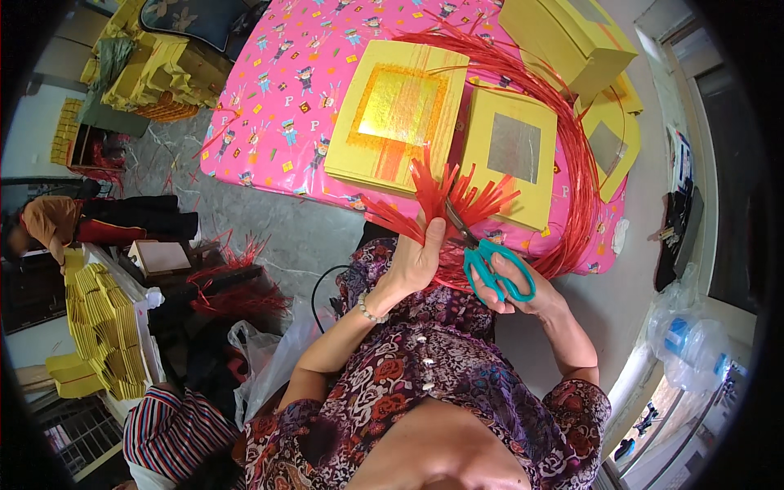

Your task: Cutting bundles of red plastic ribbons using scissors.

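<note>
My left hand point(414, 263) is closed around a bunch of flat red plastic strips point(431, 189) whose ends fan out above my fingers. Teal-handled scissors point(527, 286) sit in my right hand point(541, 304), with its fingers through the loops. The dark blades point up among the strips; how far apart they are is hard to make out. Just beyond my hands lie a stack of yellow paper sheets point(343, 139) with a gold square and another yellow stack point(523, 110) with a silver square. A long red strip bundle point(584, 188) curves around their right side.
Everything rests on a table with a pink patterned cover point(261, 139). Taller yellow paper stacks point(563, 49) stand at its far right. On the left, a person in a brown top point(53, 220) bends near folded yellow paper point(102, 318). Red scraps point(237, 286) and a plastic bag point(273, 351) lie nearby.
</note>
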`<state>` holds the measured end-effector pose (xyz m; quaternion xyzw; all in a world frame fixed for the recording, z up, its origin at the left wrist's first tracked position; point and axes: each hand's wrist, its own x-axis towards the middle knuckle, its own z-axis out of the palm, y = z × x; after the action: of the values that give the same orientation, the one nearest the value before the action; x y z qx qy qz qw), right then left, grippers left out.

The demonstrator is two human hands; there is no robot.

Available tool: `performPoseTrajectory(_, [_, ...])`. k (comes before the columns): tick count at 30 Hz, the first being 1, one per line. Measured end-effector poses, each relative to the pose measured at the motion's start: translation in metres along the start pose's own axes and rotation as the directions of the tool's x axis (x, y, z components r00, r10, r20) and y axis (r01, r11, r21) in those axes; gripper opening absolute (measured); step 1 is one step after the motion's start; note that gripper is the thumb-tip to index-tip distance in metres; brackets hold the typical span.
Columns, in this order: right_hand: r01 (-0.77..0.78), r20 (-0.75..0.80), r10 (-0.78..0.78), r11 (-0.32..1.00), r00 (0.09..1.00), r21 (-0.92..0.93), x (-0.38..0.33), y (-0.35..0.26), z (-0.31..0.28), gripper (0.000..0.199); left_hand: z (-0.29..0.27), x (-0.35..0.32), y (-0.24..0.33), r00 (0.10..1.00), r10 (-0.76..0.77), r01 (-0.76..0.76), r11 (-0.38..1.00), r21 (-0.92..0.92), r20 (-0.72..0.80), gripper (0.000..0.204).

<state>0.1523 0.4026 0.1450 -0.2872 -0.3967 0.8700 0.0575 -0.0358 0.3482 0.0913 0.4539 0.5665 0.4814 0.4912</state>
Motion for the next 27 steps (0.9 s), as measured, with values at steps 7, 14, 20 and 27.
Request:
performPoseTrajectory(7, [0.021, -0.018, -0.021, 1.0, 1.0, 0.002, -0.001, -0.007, 0.003, 0.046, 0.001, 0.0, -0.014, 1.0, 0.009, -0.009, 1.0, -0.011, -0.001, 0.056])
performPoseTrajectory(14, [0.068, -0.028, -0.069, 0.997, 0.997, -0.044, 0.0, -0.004, -0.001, 0.038, 0.002, 0.002, 0.01, 0.996, -0.088, 0.084, 0.965, -0.247, -0.008, 0.035])
performPoseTrajectory(20, [0.126, -0.005, -0.126, 0.992, 0.992, -0.022, -0.003, -0.003, -0.002, 0.047, -0.009, 0.003, 0.001, 0.97, -0.177, 0.239, 0.831, -0.502, 0.168, 0.018])
performPoseTrajectory(27, [0.171, 0.117, -0.168, 0.985, 0.979, -0.016, -0.01, -0.002, 0.001, 0.057, -0.008, 0.008, 0.007, 0.969, -0.212, 0.249, 0.833, -0.495, 0.131, 0.02])
